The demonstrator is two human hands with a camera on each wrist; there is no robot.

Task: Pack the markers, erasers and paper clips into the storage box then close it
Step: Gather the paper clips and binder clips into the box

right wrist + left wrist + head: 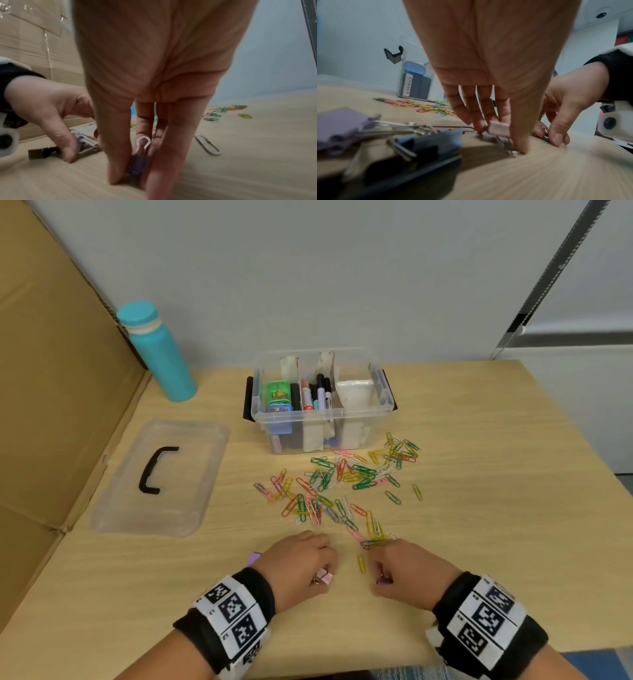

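Pinched at six o'clock on pale wood-grain table [479,440]: pink binder clip [325,578] under left hand [296,563], purple binder clip [136,167] in right hand [406,571]. Scattered beyond, toward twelve, glossy wire paper clips [342,484], too many to count. Farthest, clear storage box [320,424], open, with markers [317,393] and erasers [278,397] inside; flat lid [191,484] at ten, bare tabletop around.

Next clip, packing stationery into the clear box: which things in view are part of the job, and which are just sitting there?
Part of the job:
storage box, open
lid, lying off to the side
erasers and markers, already inside
paper clips, loose on the table
pink binder clip, pinched by left hand
purple binder clip, pinched by right hand

Just there:
teal bottle
cardboard sheet
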